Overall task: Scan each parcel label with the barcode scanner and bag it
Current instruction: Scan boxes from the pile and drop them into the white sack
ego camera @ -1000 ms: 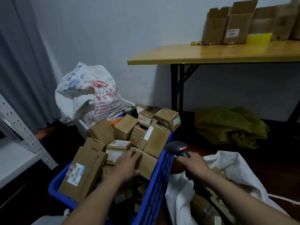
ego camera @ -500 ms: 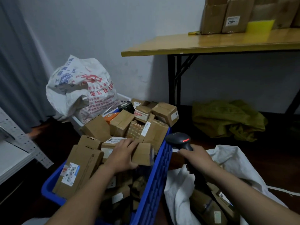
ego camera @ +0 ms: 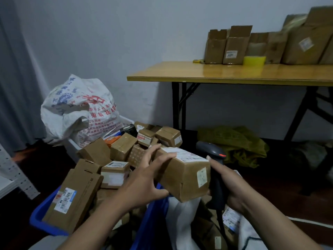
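Parcel [ego camera: 185, 175] of boxy cardboard held in left hand [ego camera: 144, 179]; right hand [ego camera: 228, 184] grips dark plastic scanner [ego camera: 210, 150].

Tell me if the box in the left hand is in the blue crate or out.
Out. The left hand holds the box up above the blue crate rim, next to the scanner in the right hand.

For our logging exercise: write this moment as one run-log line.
left hand: holds parcel, label up | right hand: grips scanner beside parcel | blue crate: full of parcels
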